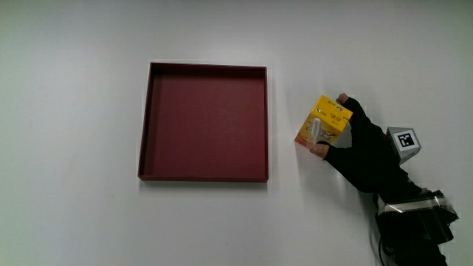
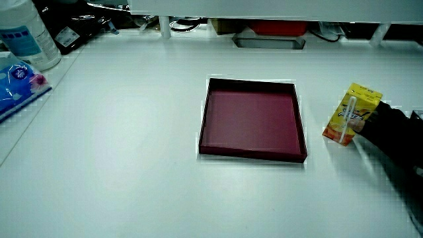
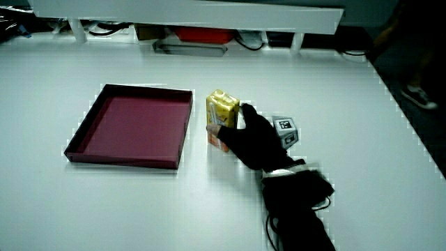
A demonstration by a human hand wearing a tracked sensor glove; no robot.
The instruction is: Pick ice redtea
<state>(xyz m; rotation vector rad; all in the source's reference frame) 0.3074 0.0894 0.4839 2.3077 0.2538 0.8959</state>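
The ice red tea is a small yellow and orange drink carton [image 1: 322,125] with a white straw on its side. It stands on the white table beside the dark red tray [image 1: 205,174], and shows in both side views [image 2: 349,114] [image 3: 221,115]. The gloved hand [image 1: 353,140] is wrapped around the carton, thumb on one side and fingers on the one away from the tray. In a side view the hand [image 3: 251,136] covers part of the carton. The patterned cube [image 1: 403,140] sits on the back of the hand.
The tray [image 2: 253,151] holds nothing. A clear bottle [image 2: 25,36] and a blue packet [image 2: 14,82] lie at the table's edge in a side view. A low partition with cables [image 3: 188,31] runs along the table's end.
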